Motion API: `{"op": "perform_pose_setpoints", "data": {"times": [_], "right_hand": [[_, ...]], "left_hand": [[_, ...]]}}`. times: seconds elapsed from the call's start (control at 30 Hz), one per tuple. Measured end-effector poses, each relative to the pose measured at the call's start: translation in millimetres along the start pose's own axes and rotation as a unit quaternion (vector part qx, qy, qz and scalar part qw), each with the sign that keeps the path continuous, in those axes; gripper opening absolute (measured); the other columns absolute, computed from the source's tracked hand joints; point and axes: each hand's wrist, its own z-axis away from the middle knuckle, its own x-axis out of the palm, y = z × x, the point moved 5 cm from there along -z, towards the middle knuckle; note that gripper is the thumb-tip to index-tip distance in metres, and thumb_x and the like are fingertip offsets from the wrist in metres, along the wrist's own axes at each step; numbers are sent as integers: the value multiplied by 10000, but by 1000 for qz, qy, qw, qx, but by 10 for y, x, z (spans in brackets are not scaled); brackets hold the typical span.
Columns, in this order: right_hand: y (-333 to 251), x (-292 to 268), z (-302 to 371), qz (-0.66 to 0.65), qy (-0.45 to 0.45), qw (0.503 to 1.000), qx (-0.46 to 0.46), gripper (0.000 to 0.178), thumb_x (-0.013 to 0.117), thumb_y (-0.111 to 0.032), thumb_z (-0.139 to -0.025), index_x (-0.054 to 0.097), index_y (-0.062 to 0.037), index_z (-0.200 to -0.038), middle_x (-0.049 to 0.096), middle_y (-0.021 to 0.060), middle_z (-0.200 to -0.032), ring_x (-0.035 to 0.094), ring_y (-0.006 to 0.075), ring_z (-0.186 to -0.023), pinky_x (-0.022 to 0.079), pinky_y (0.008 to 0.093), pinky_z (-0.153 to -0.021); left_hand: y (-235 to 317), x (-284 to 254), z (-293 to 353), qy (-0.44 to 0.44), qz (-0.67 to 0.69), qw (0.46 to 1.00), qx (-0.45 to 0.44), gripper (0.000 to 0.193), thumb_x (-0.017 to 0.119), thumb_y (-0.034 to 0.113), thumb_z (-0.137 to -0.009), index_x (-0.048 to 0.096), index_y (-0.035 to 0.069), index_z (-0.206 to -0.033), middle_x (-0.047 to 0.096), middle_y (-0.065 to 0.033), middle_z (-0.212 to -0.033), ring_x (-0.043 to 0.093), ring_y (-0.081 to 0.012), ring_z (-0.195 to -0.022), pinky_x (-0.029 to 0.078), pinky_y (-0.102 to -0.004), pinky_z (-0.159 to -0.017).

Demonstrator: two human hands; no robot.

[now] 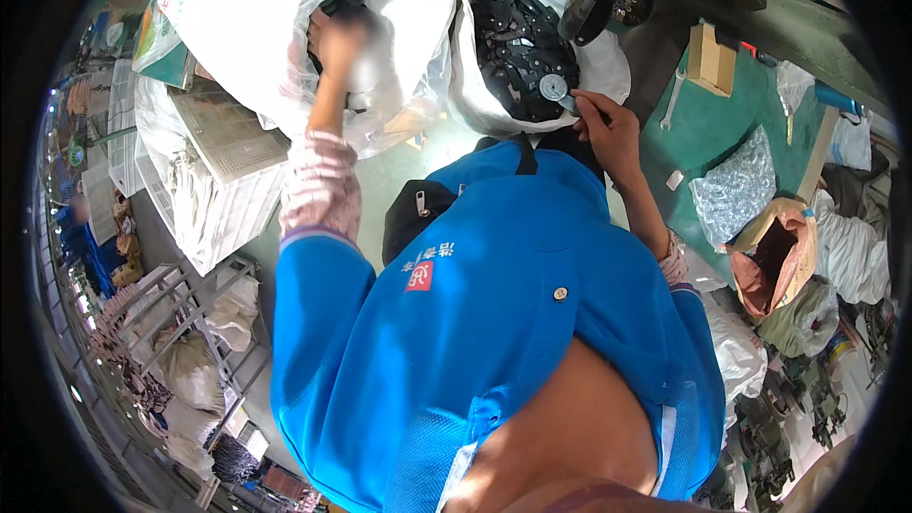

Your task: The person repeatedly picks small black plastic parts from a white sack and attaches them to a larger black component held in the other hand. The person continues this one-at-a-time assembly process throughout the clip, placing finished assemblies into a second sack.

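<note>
Head view: right hand (610,136) pinches a slanting grey piece (567,101), disc (552,87) upper left; left hand (337,46) grip unclear.

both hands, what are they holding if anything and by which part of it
The right hand pinches a grey round-headed part by its narrow end. The left hand is partly blurred at the white bag; whether it holds anything cannot be told.

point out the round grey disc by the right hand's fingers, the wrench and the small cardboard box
round grey disc (553,87), head view: middle of its flat face
wrench (673,101), head view: middle of its shaft
cardboard box (711,65), head view: middle of its brown surface
</note>
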Motion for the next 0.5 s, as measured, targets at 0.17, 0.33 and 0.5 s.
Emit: {"op": "perform_pose_setpoints", "data": {"times": [0.17,0.33,0.5], "right_hand": [[161,-1,188,-48,48,997,27,240,597,-165,-980,702,-20,-1140,657,42,-745,581,65,-631,470,213,-564],[186,-42,244,-89,79,991,59,255,600,-148,-983,680,27,-1150,679,72,-847,589,72,-677,480,204,-576],[87,11,146,-88,74,992,58,247,595,-144,-985,681,22,-1146,673,60,-837,592,69,-679,481,199,-581]], "left_hand": [[90,21,-344,-149,-121,981,14,1254,835,569,-611,164,16,-1515,308,-283,-1502,338,-414,-1387,341,-465,-1114],[12,78,-715,-179,-207,948,164,1116,899,417,-537,387,-25,-1425,482,-257,-1410,441,-381,-1327,350,-369,-1119],[-25,183,-740,-247,-172,940,158,906,776,314,-640,415,20,-1417,471,-255,-1413,432,-407,-1324,373,-416,-1097]]}}
